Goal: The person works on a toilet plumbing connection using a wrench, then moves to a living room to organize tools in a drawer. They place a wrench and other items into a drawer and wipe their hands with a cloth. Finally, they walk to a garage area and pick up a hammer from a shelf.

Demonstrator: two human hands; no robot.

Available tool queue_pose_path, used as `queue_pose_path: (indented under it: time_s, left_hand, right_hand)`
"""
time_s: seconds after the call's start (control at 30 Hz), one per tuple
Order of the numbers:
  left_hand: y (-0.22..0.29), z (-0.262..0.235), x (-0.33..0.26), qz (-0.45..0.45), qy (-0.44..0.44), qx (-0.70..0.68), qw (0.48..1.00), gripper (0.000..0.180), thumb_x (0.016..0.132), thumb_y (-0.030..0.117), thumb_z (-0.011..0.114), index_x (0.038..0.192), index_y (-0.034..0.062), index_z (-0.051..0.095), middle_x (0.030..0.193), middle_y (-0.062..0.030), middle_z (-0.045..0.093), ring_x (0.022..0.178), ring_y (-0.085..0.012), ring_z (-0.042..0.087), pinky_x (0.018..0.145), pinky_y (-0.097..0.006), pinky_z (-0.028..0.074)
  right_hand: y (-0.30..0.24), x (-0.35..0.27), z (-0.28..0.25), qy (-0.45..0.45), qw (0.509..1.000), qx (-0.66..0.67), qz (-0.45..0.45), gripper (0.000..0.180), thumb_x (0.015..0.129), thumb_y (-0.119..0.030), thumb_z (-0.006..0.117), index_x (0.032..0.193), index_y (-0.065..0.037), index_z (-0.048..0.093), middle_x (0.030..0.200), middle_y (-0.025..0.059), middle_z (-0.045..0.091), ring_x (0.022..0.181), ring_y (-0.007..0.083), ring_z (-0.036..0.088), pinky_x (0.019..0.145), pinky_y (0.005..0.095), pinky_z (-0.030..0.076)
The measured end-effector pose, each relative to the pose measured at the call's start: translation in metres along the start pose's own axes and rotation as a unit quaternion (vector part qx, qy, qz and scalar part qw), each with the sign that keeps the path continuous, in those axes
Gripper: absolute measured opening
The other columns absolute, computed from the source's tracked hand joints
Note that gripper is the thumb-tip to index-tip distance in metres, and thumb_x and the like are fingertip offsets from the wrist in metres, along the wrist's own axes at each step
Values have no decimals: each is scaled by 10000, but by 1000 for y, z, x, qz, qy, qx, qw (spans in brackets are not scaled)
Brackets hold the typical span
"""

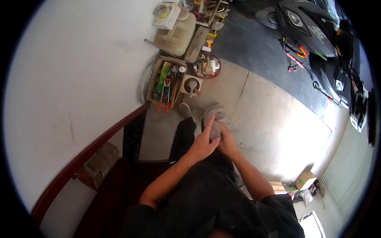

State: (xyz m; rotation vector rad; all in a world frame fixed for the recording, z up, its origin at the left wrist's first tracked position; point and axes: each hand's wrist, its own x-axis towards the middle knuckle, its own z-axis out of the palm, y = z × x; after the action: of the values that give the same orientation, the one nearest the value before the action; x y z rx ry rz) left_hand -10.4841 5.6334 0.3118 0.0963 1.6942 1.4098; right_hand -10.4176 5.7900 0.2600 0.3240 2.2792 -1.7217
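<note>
Head view showed the left hand (203, 143) with its forefinger stretched straight up and its other fingers curled against a small grey lump (215, 129), something like a stone or a wad of cloth, too blurred to name. The right hand (227, 142) closed around the same lump from the other side, so both hands gripped it between them, held just above the person's lap and in front of the knees. Both bare forearms came up from the lower edge, out of dark short sleeves, over dark trousers. Beyond the hands two grey shoes (210, 111) rested on a pale concrete floor (274, 115). Just past the shoes, against a white wall (79, 67), stood an open cardboard box (163, 81) packed with hand tools, red-handled ones among them. Beside it sat a small square box holding a spoon-like tool (191, 86), and next to that a round dark tray (207, 66) of small parts. Farther along the wall stood a large pale plastic jug (176, 33). Well apart, to the right on dark flooring, was a black vehicle (317, 39) with red trim.
</note>
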Motion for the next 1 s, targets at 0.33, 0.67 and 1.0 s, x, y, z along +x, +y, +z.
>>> queue_pose_path:
  time_s: [0.33, 0.67, 1.0]
  left_hand:
    - [-177, -44, 63, -156, 113, -417, 888, 715, 988, 99, 628, 1594, 81, 249, 984, -106, 705, 905, -161, 696, 779, -340, 606]
    - [-461, -153, 149, -261, 256, -243, 898, 280, 1010, 208, 578, 1220, 23, 594, 888, -143, 705, 685, -241, 705, 609, -358, 581]
    - [-552, -199, 306, -297, 234, 137, 915, 419, 1053, 305, 453, 1341, 17, 549, 1235, -245, 642, 1108, -402, 635, 939, -499, 497]
  right_hand:
    - [73, 52, 52, -120, 986, -95, 61, 386, 819, 98, 570, 1183, -22, 609, 1138, 238, 629, 1109, 466, 582, 924, 465, 494]
    - [182, 78, 107, -42, 976, -112, 180, 223, 846, 80, 563, 1052, 9, 613, 976, 236, 639, 938, 451, 620, 794, 390, 515]
    - [296, 64, 73, -30, 896, 102, 431, 324, 867, 16, 651, 1191, 30, 659, 1112, 63, 713, 1047, 138, 645, 934, 306, 501]
